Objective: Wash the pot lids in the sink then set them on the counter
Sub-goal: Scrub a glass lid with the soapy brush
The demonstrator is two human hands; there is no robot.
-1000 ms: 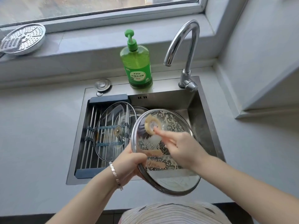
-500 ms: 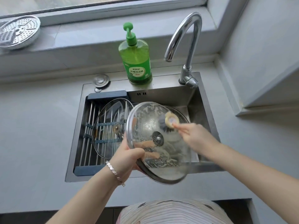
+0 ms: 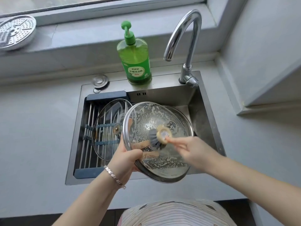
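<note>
The left hand [image 3: 128, 160] grips a large glass lid [image 3: 145, 121] by its lower left rim, thumb curled over the near face and fingers showing through the glass behind it; the lid is held tilted over the sink [image 3: 207, 111], its steel-rimmed face streaked with suds; the right hand [image 3: 193, 152], blurred, pinches a round dish brush [image 3: 160, 136] at its pale head, and the dark bristles press against the middle of the lid; a second glass lid [image 3: 109, 126] lies on the drying rack [image 3: 88, 132] across the left half of the sink, partly covered by the held one; behind the held lid, to the right, another metal rim [image 3: 180, 114] shows in the basin, too hidden to identify; a green soap bottle [image 3: 134, 59] stands on the back ledge of the sink beside the faucet [image 3: 185, 38]; a perforated steamer plate [image 3: 16, 33] rests on the window sill at far left; a bracelet [image 3: 114, 176] circles the left wrist; the grey counter [image 3: 32, 136] surrounds the sink.
</note>
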